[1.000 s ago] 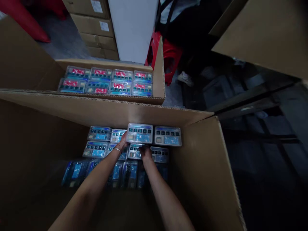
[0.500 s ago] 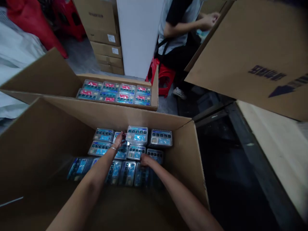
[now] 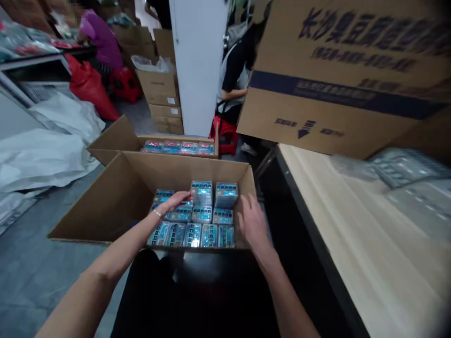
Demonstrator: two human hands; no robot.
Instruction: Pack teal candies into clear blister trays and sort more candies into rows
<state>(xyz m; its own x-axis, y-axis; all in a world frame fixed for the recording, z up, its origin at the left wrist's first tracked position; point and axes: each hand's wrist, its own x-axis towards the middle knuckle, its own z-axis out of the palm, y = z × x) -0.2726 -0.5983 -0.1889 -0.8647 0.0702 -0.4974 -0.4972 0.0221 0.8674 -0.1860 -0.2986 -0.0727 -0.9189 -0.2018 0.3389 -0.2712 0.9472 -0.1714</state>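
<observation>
Inside the near carton (image 3: 102, 204), as the head view shows it, clear packs with blue faces stand in rows, and two tall stacks rise at the back: the inner stack (image 3: 201, 193) and, beside it with a slim gap, the outer stack (image 3: 226, 193) toward the right wall. The left hand (image 3: 175, 202) reaches in with fingers stretched out and held near one another, their tips at the inner stack's left side; whether they press on it, I cannot tell. The right hand (image 3: 252, 220), its fingers loosely spread and pinching nothing visible, hangs by the carton's right wall, just apart from the outer stack. To steady these stacks well, I would lay flat fingers along several packs at once, since pushing only at the top could shear the slick plastic sideways. Gentle, even pressure from both sides should square the edges; the front row (image 3: 193, 234), turned lengthwise, is best left unbumped by the wrists.
</observation>
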